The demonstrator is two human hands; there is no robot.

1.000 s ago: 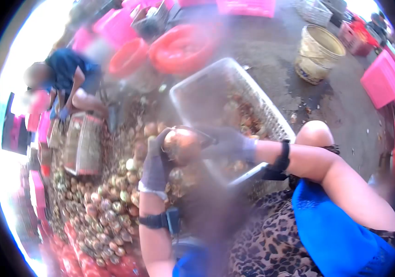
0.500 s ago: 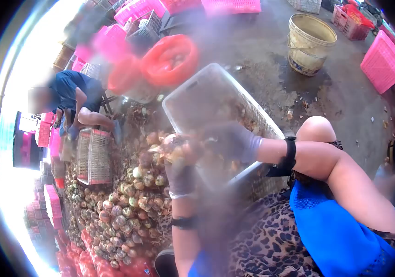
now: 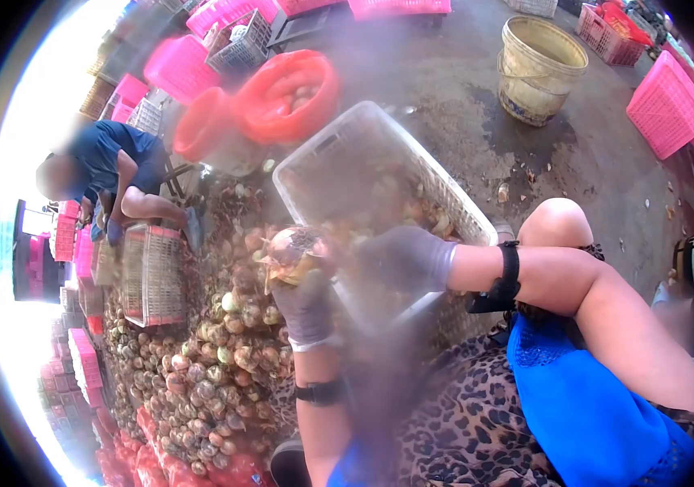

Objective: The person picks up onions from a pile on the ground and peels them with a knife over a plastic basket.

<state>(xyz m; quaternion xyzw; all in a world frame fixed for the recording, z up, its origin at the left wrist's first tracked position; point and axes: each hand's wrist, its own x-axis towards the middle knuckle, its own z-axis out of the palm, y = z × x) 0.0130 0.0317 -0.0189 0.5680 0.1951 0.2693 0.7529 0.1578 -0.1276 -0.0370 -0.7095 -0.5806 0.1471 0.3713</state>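
An onion [image 3: 297, 247] is clasped by the curled left hand [image 3: 305, 307]; whether the right hand [image 3: 408, 258] (badly blurred) is opened cannot be told.

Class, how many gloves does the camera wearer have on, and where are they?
2: one on the left hand, which holds an onion; one on the right hand, seen against the white crate. Neither is hidden; the right looks blurred.
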